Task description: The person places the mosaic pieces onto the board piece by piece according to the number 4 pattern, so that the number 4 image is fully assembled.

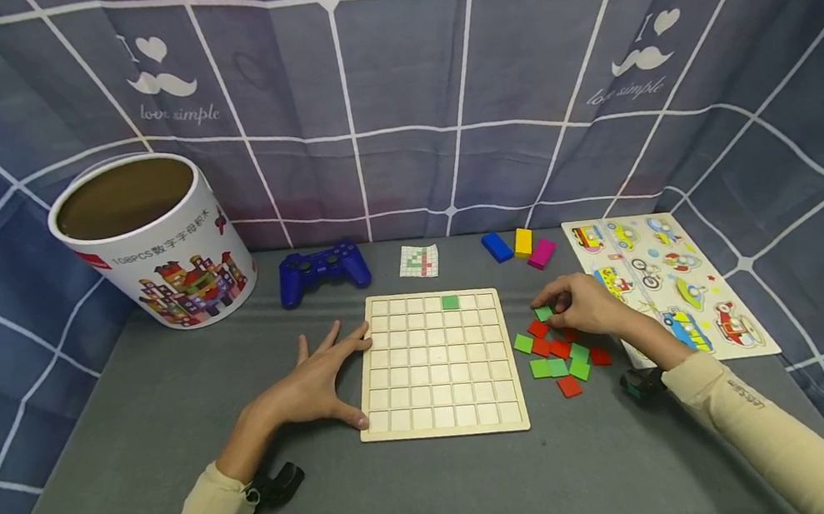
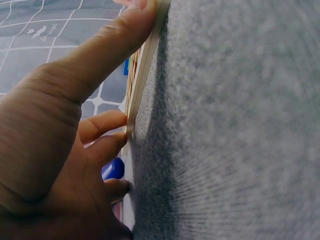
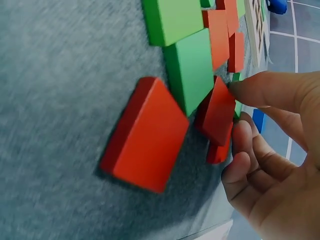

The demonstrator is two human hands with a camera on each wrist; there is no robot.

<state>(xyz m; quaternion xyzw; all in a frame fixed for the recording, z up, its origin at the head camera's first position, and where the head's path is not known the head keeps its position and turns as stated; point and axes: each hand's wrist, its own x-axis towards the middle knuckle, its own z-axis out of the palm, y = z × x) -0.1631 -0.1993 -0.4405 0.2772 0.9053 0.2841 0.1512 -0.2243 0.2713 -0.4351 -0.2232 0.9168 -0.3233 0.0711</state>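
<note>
A wooden grid board (image 1: 438, 363) lies on the table with one green square tile (image 1: 450, 302) in its top row. My left hand (image 1: 305, 390) is spread along the board's left side, thumb at the near corner and fingertips farther up the edge; the left wrist view shows the thumb (image 2: 105, 55) against that edge. To the right of the board, my right hand (image 1: 586, 304) pinches a green tile (image 1: 543, 313) between thumb and fingers. Below it is a loose pile of red and green tiles, including a red tile (image 3: 150, 137) close to the right wrist camera.
Behind the board lie a blue game controller (image 1: 323, 272), a small patterned card (image 1: 418, 261) and blue, yellow and magenta blocks (image 1: 523, 243). A large white tub (image 1: 162, 250) stands back left. A picture puzzle board (image 1: 667, 289) lies on the right, partly under my right forearm.
</note>
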